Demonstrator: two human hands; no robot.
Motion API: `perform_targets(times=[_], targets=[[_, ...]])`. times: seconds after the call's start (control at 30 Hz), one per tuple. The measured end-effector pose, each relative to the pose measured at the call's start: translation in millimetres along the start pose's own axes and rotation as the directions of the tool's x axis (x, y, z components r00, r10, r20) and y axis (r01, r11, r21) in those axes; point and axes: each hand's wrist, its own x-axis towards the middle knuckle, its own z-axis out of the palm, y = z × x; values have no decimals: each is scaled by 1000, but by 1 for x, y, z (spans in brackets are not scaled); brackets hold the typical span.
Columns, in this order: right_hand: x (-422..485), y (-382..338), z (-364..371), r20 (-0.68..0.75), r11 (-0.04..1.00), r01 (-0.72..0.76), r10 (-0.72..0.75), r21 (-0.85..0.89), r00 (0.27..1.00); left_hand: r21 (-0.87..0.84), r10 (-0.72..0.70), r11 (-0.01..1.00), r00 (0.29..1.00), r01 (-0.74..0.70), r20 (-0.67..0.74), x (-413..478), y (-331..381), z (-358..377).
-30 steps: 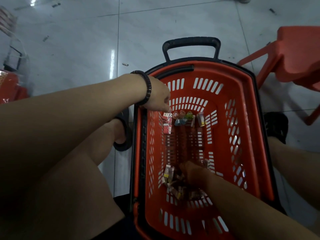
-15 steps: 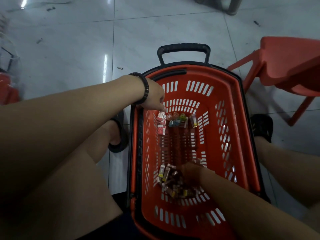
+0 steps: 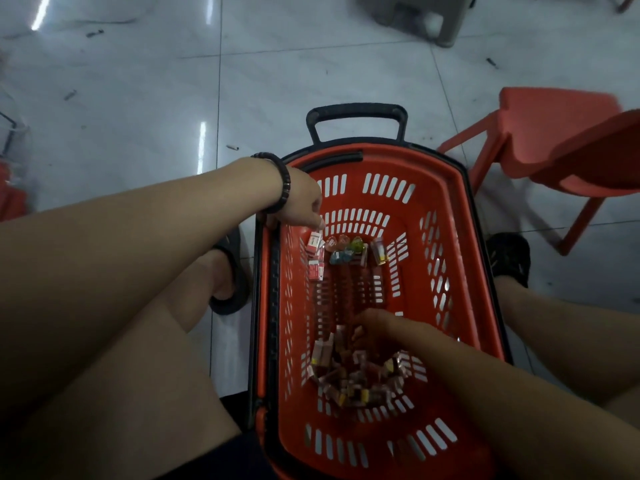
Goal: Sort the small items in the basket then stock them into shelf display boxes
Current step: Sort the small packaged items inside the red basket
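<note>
Pretty dim overall. Overhead lights leave streaky glare on the glossy floor (image 3: 138, 98) around 10 and 11 o'clock. Wide lens bends the edges, so the left arm (image 3: 104, 254) balloons at 9 o'clock. The right hand (image 3: 384, 327) and the small items (image 3: 353, 379) under it sit in shadow, smeared soft; red stool (image 3: 554, 133) at 2 o'clock is blurry too.

You're seated over a glossy grey tiled floor (image 3: 138, 109) with pale strip-light reflections and a few small dark scraps of litter (image 3: 232, 147) scattered on it. To your right a red plastic chair (image 3: 554, 133) stands on the tiles. Ahead, at the top edge, is what looks like a grey plastic stool (image 3: 433, 19), blurred and cut off. Your left foot wears a black slide sandal (image 3: 237, 268), your right a black shoe (image 3: 509, 258). A dark beaded bracelet (image 3: 282, 188) circles your left wrist.
</note>
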Motion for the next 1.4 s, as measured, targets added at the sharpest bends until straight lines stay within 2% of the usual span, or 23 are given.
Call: perform_targets(times=[0.1, 0.2, 0.27, 0.3, 0.37, 0.4, 0.47, 0.5, 0.57, 0.67, 0.77, 0.8, 0.87, 0.97, 1.1, 1.27, 1.4], targets=[[-41, -22, -47, -92, 971, 119, -102, 206, 990, -51, 32, 998, 996, -36, -81, -6, 2, 4], [-101, -53, -96, -177, 874, 227, -165, 430, 970, -279, 77, 951, 974, -136, -212, -22, 16, 5], [-136, -67, -122, -302, 805, 345, -217, 482, 928, -512, 46, 836, 954, -198, -295, -34, 30, 7], [-151, -72, -133, -343, 769, 384, -227, 511, 911, -673, -3, 708, 952, -213, -305, -42, 38, 8], [-177, -81, -150, -421, 697, 431, -202, 573, 884, -921, -71, 341, 972, -188, -225, -58, 56, 7], [-187, -85, -156, -469, 685, 450, -177, 573, 865, -975, -55, 141, 982, -169, -179, -64, 65, 9], [-201, -92, -161, -576, 729, 480, -145, 488, 805, -953, 23, -271, 988, -138, -150, -70, 85, 12], [-204, -95, -160, -613, 753, 491, -149, 439, 776, -902, 41, -411, 986, -131, -162, -70, 93, 13], [-204, -97, -156, -633, 764, 507, -171, 399, 755, -834, 18, -528, 979, -162, -202, -65, 101, 12], [-195, -93, -152, -657, 800, 532, -246, 277, 712, -793, -58, -567, 971, -223, -231, -53, 99, 4], [-187, -90, -152, -758, 892, 452, -287, 11, 585, -762, -109, -585, 958, -277, -264, -46, 99, 1], [-185, -91, -153, -796, 900, 435, -272, -11, 541, -755, -119, -590, 956, -286, -269, -44, 101, 1], [-182, -91, -156, -836, 897, 441, -216, 35, 504, -740, -134, -604, 954, -294, -269, -40, 102, 1], [-185, -93, -161, -846, 885, 451, -153, 113, 511, -715, -98, -643, 955, -275, -280, -37, 97, -4], [-192, -96, -164, -873, 920, 391, -182, 11, 452, -711, -137, -623, 941, -326, -310, -38, 93, -8], [-206, -95, -171, -810, 912, 409, -228, 17, 540, -695, -122, -652, 947, -303, -298, -45, 87, -5], [-214, -97, -172, -818, 886, 460, -218, 64, 532, -686, -107, -672, 953, -280, -284, -48, 88, -1]])
